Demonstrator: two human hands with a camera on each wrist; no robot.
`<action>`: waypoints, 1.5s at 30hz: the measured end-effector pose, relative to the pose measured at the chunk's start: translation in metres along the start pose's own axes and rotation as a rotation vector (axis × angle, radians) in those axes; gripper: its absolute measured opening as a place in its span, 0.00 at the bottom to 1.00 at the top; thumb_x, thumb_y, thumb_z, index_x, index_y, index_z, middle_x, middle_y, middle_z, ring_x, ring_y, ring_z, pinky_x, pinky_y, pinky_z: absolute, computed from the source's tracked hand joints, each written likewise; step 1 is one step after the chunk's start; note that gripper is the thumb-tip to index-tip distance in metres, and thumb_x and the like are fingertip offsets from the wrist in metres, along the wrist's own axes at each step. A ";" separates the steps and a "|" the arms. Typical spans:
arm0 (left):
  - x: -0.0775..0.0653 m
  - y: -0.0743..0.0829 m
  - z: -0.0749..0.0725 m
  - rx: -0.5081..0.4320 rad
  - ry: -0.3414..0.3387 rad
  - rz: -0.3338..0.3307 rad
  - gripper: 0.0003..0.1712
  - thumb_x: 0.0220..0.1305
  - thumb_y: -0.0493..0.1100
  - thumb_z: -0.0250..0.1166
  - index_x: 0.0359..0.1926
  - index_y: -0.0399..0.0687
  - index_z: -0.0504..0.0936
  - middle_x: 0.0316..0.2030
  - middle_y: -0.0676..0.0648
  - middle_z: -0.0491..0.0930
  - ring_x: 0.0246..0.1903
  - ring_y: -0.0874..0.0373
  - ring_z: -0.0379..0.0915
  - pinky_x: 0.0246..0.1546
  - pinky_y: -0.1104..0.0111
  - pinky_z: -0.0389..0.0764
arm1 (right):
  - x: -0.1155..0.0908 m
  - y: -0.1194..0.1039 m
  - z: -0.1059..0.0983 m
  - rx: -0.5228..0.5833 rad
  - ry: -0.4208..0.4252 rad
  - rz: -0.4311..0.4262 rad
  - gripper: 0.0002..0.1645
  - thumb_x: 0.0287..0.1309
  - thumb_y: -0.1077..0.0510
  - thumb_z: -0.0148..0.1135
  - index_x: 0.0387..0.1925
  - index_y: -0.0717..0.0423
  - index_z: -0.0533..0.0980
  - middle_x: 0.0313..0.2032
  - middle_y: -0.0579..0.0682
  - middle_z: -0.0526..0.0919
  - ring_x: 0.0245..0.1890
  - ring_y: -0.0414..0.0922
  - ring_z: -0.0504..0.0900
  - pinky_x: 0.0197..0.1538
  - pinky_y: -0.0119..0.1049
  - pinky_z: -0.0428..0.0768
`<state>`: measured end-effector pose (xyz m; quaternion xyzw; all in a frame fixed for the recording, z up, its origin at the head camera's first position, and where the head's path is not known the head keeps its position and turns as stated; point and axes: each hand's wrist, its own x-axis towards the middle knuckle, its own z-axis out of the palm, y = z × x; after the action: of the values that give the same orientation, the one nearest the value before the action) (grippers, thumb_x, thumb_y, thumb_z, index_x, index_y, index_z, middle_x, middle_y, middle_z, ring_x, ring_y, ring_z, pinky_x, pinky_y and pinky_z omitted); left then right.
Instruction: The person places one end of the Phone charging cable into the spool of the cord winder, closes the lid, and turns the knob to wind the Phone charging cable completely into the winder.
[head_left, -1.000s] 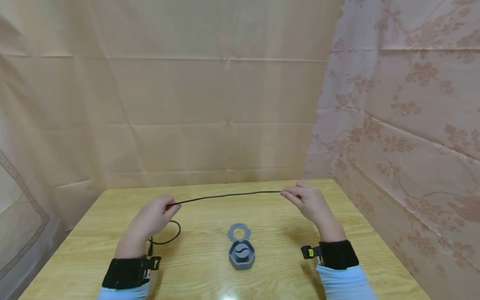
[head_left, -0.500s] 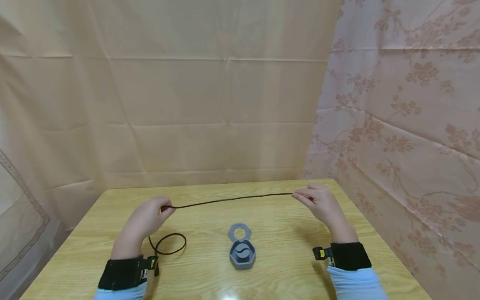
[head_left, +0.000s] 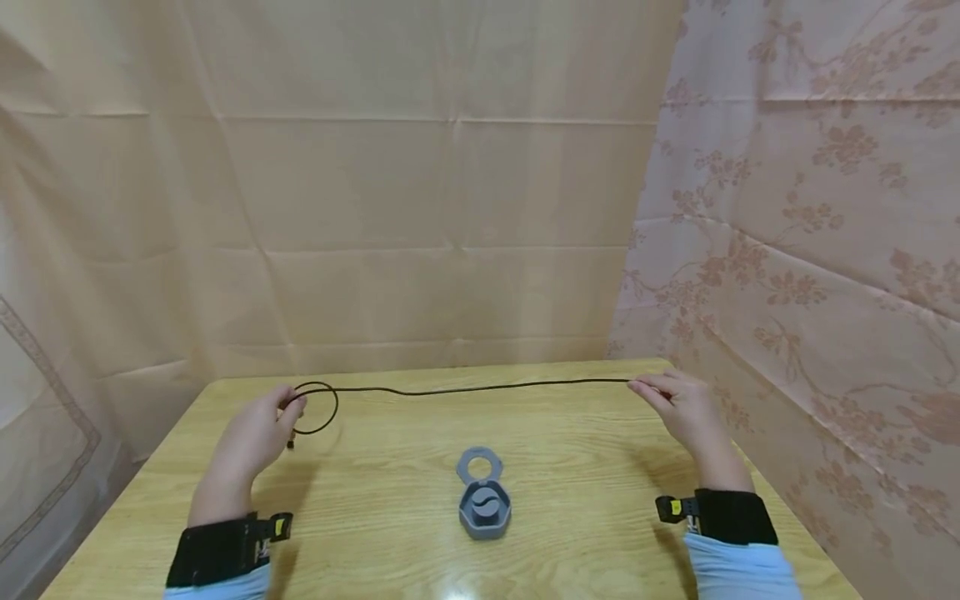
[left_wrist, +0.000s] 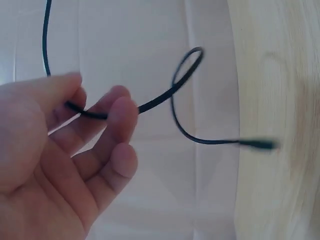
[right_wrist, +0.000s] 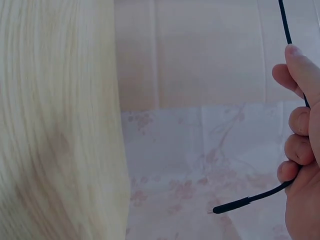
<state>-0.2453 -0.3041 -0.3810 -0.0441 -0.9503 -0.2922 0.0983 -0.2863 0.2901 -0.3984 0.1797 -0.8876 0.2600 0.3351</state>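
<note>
Head view: a black cable (head_left: 465,390) runs between the two hands across the lower middle of the frame, slightly wavy rather than taut. The left hand (head_left: 251,437), lower left, pinches it beside a loose loop (head_left: 337,402); the right hand (head_left: 684,417), lower right, pinches it towards its other end. A grey container (head_left: 484,527) stands at lower centre on the tabletop (head_left: 577,492), its ring-shaped lid (head_left: 478,460) hinged back; neither is touched. In my judgement, the step in hand is straightening the cable.

Left wrist view: the fingers curl loosely round the cable at left of centre. Beyond them it turns through the loop and finishes in a blurred end piece (left_wrist: 257,144) at right; its type cannot be told.

Right wrist view: the fingers close round the cable at the right edge. A plug (right_wrist: 231,205) with a small metal tip projects free at lower centre-right. The next move, as judged, calls for a steady right grip while the left works out the loop.
</note>
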 end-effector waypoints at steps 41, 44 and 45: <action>0.001 -0.008 0.007 -0.008 0.403 -0.163 0.20 0.76 0.48 0.59 0.41 0.33 0.86 0.26 0.42 0.87 0.28 0.42 0.83 0.24 0.61 0.73 | -0.003 -0.003 0.010 0.139 0.020 0.306 0.22 0.72 0.44 0.61 0.43 0.58 0.87 0.27 0.53 0.82 0.23 0.45 0.71 0.27 0.34 0.70; 0.006 -0.005 0.017 -0.056 0.349 -0.134 0.19 0.77 0.45 0.57 0.45 0.32 0.84 0.31 0.39 0.87 0.33 0.41 0.85 0.24 0.63 0.75 | -0.001 -0.014 0.021 0.192 -0.028 0.298 0.22 0.74 0.44 0.57 0.43 0.58 0.85 0.24 0.52 0.76 0.23 0.46 0.70 0.26 0.35 0.69; 0.007 -0.004 0.020 -0.061 0.326 -0.123 0.18 0.77 0.44 0.57 0.46 0.31 0.84 0.33 0.38 0.87 0.34 0.40 0.84 0.24 0.63 0.76 | -0.001 -0.018 0.024 0.208 -0.050 0.289 0.22 0.75 0.44 0.56 0.43 0.58 0.85 0.24 0.51 0.75 0.23 0.46 0.70 0.26 0.35 0.69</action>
<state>-0.2561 -0.2958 -0.3974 0.0593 -0.9134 -0.3295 0.2315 -0.2886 0.2623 -0.4082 0.0905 -0.8805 0.3912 0.2519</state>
